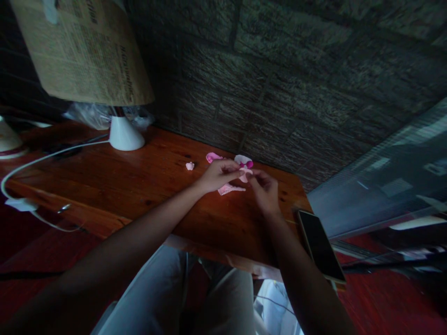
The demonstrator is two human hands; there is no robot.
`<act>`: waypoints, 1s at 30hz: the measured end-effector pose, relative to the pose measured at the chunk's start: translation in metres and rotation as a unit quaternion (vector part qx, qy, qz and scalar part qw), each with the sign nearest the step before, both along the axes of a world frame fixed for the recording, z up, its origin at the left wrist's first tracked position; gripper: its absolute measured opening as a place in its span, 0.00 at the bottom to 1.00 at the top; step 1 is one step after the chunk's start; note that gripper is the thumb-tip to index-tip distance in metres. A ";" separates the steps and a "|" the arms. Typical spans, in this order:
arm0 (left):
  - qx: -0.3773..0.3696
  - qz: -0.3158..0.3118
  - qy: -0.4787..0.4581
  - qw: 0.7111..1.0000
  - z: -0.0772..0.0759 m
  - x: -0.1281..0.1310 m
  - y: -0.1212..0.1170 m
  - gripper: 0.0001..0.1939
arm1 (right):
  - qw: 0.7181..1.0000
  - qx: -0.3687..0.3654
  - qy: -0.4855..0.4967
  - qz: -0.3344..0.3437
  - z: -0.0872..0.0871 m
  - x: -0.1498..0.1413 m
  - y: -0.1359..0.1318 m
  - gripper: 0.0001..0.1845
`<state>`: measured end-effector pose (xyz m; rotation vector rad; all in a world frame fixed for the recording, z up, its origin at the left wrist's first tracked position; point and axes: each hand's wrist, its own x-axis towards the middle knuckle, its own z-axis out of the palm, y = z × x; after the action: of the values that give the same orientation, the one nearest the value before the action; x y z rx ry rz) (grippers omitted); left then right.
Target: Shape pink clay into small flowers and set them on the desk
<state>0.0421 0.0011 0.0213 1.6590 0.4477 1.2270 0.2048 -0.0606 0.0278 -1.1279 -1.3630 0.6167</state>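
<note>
My left hand (219, 175) and my right hand (266, 190) meet above the wooden table. Between their fingertips they pinch a small, thin, pale pink piece (246, 175), one hand on each side; its material is hard to tell. Just behind it lie a magenta piece (248, 164) and a whitish-pink rounded piece (243, 159). A brighter pink piece (211, 157) rests beyond my left hand, partly covered by it. Below the fingers a crinkled light pink piece (228, 188) lies on the wood. Apart from these, to the left, sits a small lumpy pink piece (190, 165).
A lamp with a printed burlap-like shade (91, 51) and white base (125, 135) stands at the left, its white cable (49, 158) hanging over the front edge. A phone (321, 246) lies at the right edge. Behind the table (153, 177) rises a dark brick-patterned wall (279, 70).
</note>
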 end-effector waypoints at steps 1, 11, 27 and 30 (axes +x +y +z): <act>0.001 -0.003 0.001 1.000 0.000 0.000 0.000 0.11 | 1.000 0.001 -0.004 -0.002 0.000 0.000 0.000 0.15; 0.000 -0.007 0.007 1.000 0.002 0.000 -0.001 0.13 | 1.000 -0.001 0.014 0.008 0.002 -0.002 -0.002 0.16; -0.011 0.028 0.000 1.000 -0.001 0.000 0.003 0.09 | 0.998 -0.028 0.053 0.010 -0.001 -0.001 0.001 0.18; -0.014 0.003 0.006 1.000 -0.001 -0.001 0.002 0.10 | 0.998 -0.021 0.060 0.017 0.001 -0.001 0.001 0.18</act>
<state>0.0412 0.0031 0.0205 1.6432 0.4764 1.2110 0.2035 -0.0599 0.0286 -1.0868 -1.2737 0.7290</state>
